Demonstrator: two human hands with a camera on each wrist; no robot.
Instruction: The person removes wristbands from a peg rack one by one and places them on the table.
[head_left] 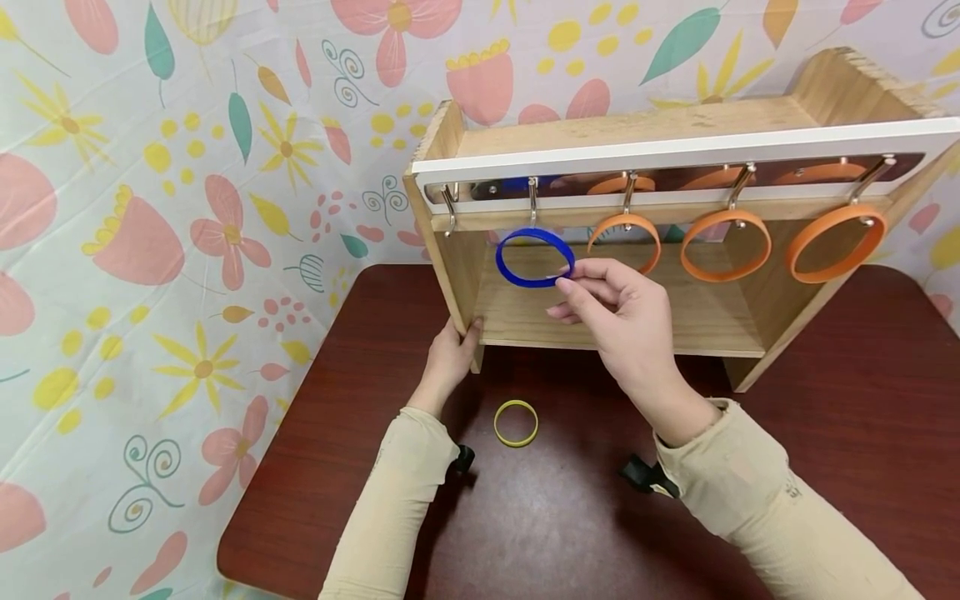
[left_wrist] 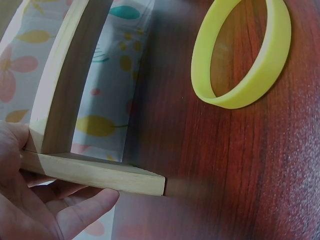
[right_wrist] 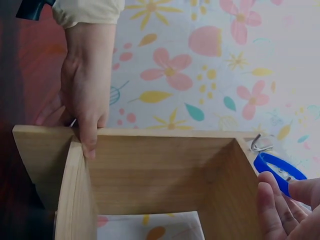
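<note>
Right hand [head_left: 626, 321] pinches the blue band [head_left: 532, 282] at its right edge, thumb and index finger closed together on the rim, other fingers loosely bent. Blue band sits right below the 2nd hook [head_left: 533, 202] from the left, ring tilted; cannot tell if it is looped over the hook or just apart from it. Left hand [head_left: 447, 358] grips the wooden shelf [head_left: 517, 321] at its lower left corner, thumb on 1 side of the wood and fingers on the other. Hooks run in a row of 5 along a white-edged bar [head_left: 675, 147] across the shelf's front; leftmost hook [head_left: 449, 210] is just beside the blue band's hook. 3 orange bands [head_left: 720, 276] hang from the 3 hooks on the right. 1 yellow band [left_wrist: 275, 55] lies flat on the dark red-brown table [head_left: 330, 433], in front of the shelf and between the 2 forearms, touching neither hand. Shelf stands on the table, floral cloth [head_left: 142, 300] behind. Both sleeves [head_left: 390, 508] are beige, something black at each cuff.
</note>
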